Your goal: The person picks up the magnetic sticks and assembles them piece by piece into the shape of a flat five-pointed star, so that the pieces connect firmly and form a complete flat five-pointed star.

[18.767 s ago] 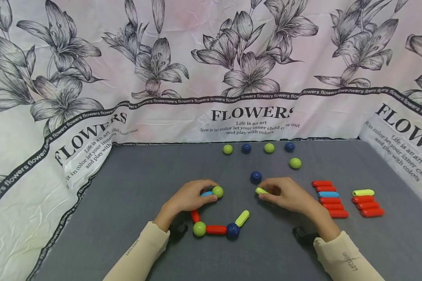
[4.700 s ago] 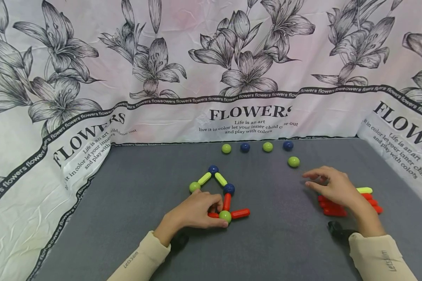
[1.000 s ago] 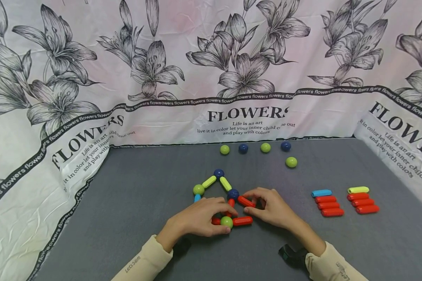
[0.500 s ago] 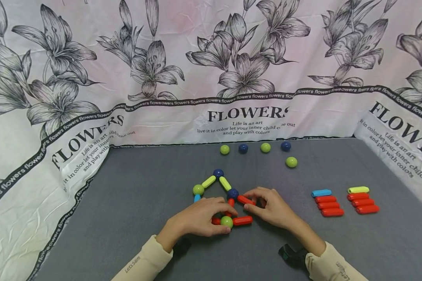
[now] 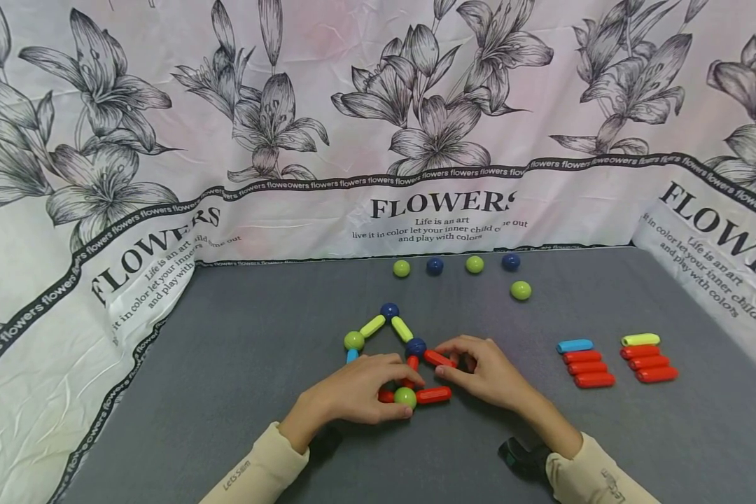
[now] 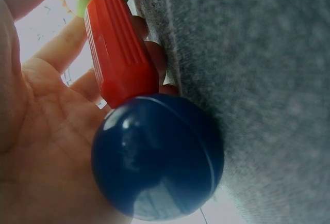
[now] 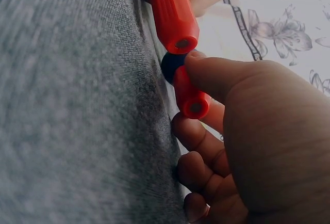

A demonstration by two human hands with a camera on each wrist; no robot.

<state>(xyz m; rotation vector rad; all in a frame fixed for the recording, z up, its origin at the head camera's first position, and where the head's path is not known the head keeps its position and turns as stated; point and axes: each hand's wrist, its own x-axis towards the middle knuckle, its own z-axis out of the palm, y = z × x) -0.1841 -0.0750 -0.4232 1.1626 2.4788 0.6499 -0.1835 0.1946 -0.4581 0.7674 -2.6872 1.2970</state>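
My left hand holds a green ball between thumb and fingers. Under its palm a red rod and a dark blue ball join that green ball; the palm mostly hides them from the head view. A second red rod sticks out rightward from the green ball, and a third leads up to another blue ball. My right hand pinches a red rod whose far end meets this blue ball. Yellow rods, a top blue ball, a green ball and a light blue rod continue the outline.
Loose green and blue balls lie along the table's back. At right, spare rods lie in two columns, mostly red with one light blue and one yellow. A flowered cloth rises behind the grey table.
Since about five seconds ago, my right hand has come from near the spare rods to the blue ball with a red rod. Over the last second both hands have stayed nearly still.
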